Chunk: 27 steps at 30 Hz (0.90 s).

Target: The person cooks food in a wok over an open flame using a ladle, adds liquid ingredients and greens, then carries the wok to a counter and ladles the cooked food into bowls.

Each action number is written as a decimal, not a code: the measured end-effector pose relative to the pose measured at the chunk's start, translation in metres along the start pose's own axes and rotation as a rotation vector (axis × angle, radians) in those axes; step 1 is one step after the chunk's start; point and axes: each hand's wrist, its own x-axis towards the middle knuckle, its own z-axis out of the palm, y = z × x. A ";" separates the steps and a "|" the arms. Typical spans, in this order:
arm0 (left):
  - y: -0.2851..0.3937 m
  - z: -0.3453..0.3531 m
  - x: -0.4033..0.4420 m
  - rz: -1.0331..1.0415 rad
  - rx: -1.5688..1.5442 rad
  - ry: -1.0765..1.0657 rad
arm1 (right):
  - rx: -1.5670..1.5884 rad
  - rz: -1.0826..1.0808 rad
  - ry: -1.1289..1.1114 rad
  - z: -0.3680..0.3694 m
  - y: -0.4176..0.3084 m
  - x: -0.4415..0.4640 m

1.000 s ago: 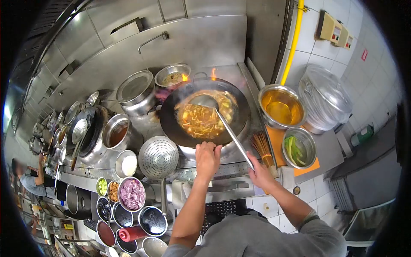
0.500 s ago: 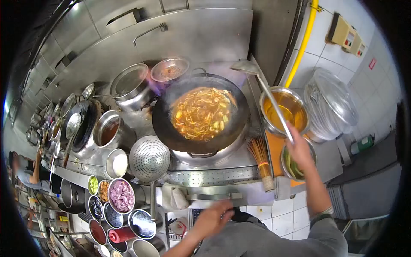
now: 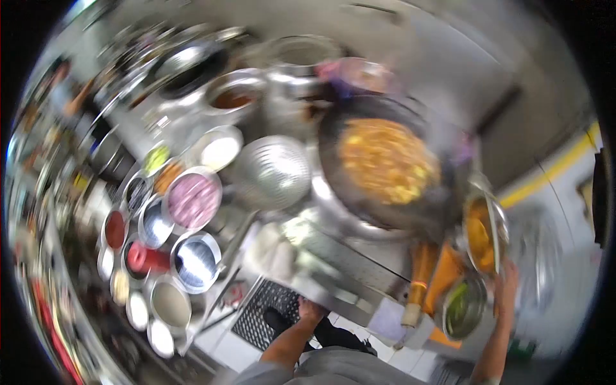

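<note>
A black wok (image 3: 333,160) holds an orange-brown stew (image 3: 385,160) with yellow and pale pieces. My right hand (image 3: 505,282) is closed on the ladle's handle (image 3: 494,231), which runs up across the metal bowl of yellow liquid (image 3: 478,234). The ladle's head is smeared by motion. My left hand (image 3: 312,310) hangs low in front of the counter edge, over the floor; its fingers are blurred. A perforated strainer (image 3: 273,172) lies left of the wok. Beside my right hand stands a bowl with green stalks (image 3: 457,308).
Containers of sliced purple onion (image 3: 194,199), white contents (image 3: 220,153) and red sauce (image 3: 115,230) stand at the left, near a red bottle (image 3: 147,258). A bamboo brush (image 3: 418,282) lies right of the counter's front. Another person (image 3: 70,93) stands at far left.
The view has swung left and blurred. My right hand has carried the ladle from the wok to the right, over the yellow liquid's bowl. My left hand has dropped away from the wok rim.
</note>
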 end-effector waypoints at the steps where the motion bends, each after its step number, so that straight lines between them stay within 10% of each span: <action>1: 0.007 -0.018 -0.009 0.001 0.044 0.080 | -0.009 -0.068 0.093 -0.006 0.002 0.000; 4: 0.014 -0.032 -0.024 -0.074 -0.023 0.059 | 0.312 -0.070 0.076 -0.042 -0.053 0.004; 6: 0.014 -0.039 -0.048 -0.109 -0.052 0.146 | -0.119 -0.486 0.079 -0.098 -0.174 -0.030; 9: -0.007 -0.061 -0.115 -0.210 -0.241 0.075 | 0.550 -0.634 -0.191 -0.077 -0.258 -0.061; 18: -0.136 -0.029 -0.444 -0.810 -0.936 0.414 | 1.002 -1.231 -0.815 -0.052 -0.493 -0.285; 27: -0.142 0.027 -0.755 -1.516 -0.710 1.262 | 0.888 -1.875 -1.180 -0.078 -0.638 -0.510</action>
